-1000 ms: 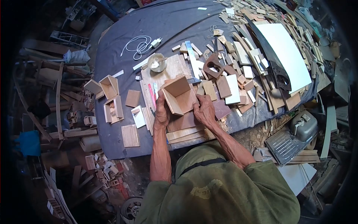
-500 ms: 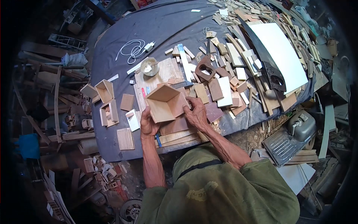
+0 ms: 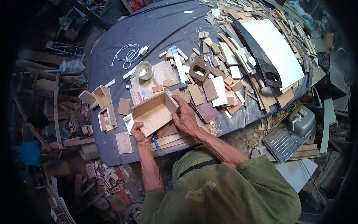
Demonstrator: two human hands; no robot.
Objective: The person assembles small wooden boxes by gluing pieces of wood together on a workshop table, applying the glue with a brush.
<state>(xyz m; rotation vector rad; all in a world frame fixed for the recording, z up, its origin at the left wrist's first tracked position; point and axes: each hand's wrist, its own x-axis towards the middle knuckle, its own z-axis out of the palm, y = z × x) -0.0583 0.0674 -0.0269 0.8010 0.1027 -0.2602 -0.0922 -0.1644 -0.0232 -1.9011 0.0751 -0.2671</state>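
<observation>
From my head view, I hold the open wooden box (image 3: pixel 154 115) above the near edge of the table (image 3: pixel 156 28). My left hand (image 3: pixel 141 133) grips its lower left corner; my right hand (image 3: pixel 185 117) clasps its right end, thumb and fingers on either side of the panel. Over the last second I've swung it leftward and turned it, so its long inside now faces me; I judge that makes the inner faces and joints easier to check.

Beyond it, the bowl (image 3: pixel 146 77) holds a white substance (image 3: pixel 143 70), too small to identify. To the left, a small box (image 3: pixel 101 122) has little wood pieces (image 3: pixel 106 117) in it, just beside another open-fronted box (image 3: pixel 101 98).
</observation>
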